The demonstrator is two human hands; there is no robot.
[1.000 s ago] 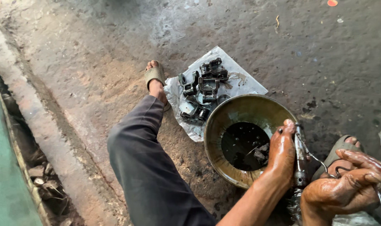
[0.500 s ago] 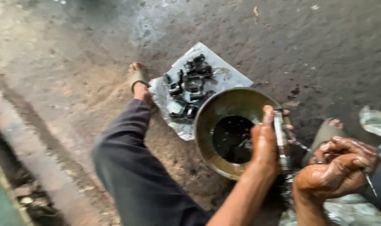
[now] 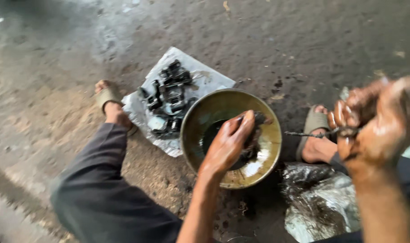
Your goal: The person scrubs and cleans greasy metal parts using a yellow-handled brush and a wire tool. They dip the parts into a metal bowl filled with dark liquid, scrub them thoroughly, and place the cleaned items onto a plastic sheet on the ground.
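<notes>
Person squats on the concrete floor (image 3: pixel 304 40), cam looking down over both hands. Left hand (image 3: pixel 227 144) hangs over a round brass-coloured metal bowl (image 3: pixel 263 135) w/ dark oily liquid pooled in the bottom. Fingers curl together round a small dark greasy part (image 3: pixel 258 120), held just above the liquid near the bowl's middle; what kind of part it is, can't tell, too dark and smeared. Right hand (image 3: pixel 376 126) is up off to the right of the bowl, well clear of it, blurred. It's closed, fingers pinched round the end of a thin dark metal rod (image 3: pixel 310 133) that sticks out leftward toward the bowl rim, not touching it. Both hands are slick w/ oil.

Bowl sits on the floor between the person's sandalled feet: left foot (image 3: pixel 108 101) at the far left, right foot (image 3: pixel 315 135) just right of the bowl. Dark trouser leg (image 3: pixel 101 193) fills the lower left.

Just beside the bowl, upper left, a white plastic sheet (image 3: pixel 205 78) lies flat w/ a heap of small black metal parts (image 3: pixel 169 99) on it; the sheet's near edge touches or slips under the bowl rim. Lower right, a crumpled oily plastic bag (image 3: pixel 322 202) lies near the right foot. Floor round the bowl is stained dark.
</notes>
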